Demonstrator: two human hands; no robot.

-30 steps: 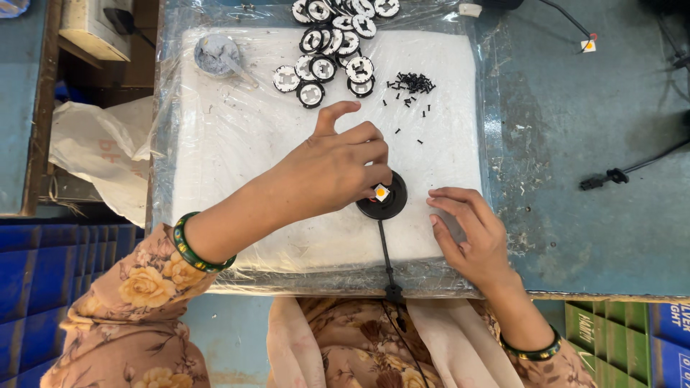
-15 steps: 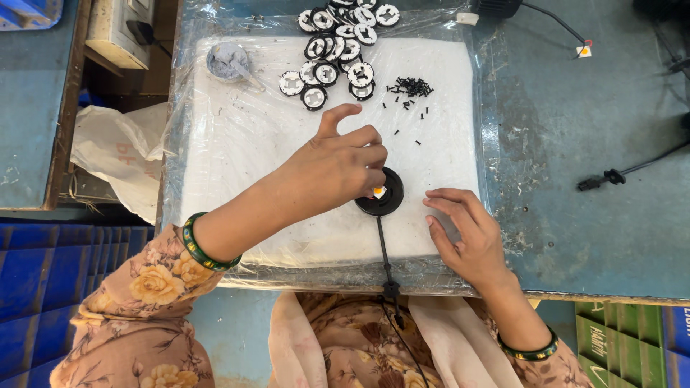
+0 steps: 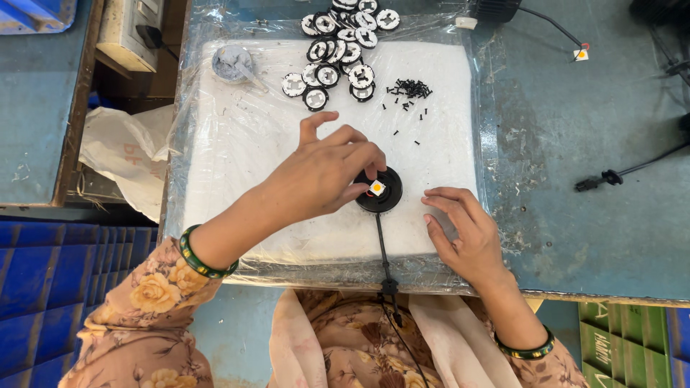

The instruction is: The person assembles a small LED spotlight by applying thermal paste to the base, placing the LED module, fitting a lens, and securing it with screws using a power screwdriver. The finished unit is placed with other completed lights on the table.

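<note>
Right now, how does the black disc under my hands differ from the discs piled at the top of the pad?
The black disc lies alone under the left hand, trails a cable and shows a small orange square chip. The piled discs overlap untouched, without cables, showing white centres. Both are round, black-rimmed and on the white pad.

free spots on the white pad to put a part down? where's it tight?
Bare: the white pad left of the left hand, below the grey paste dish; also its right edge beyond the loose black screws. Crowded: top centre with the round black-and-white parts, and around the black disc between left hand and right hand.
</note>
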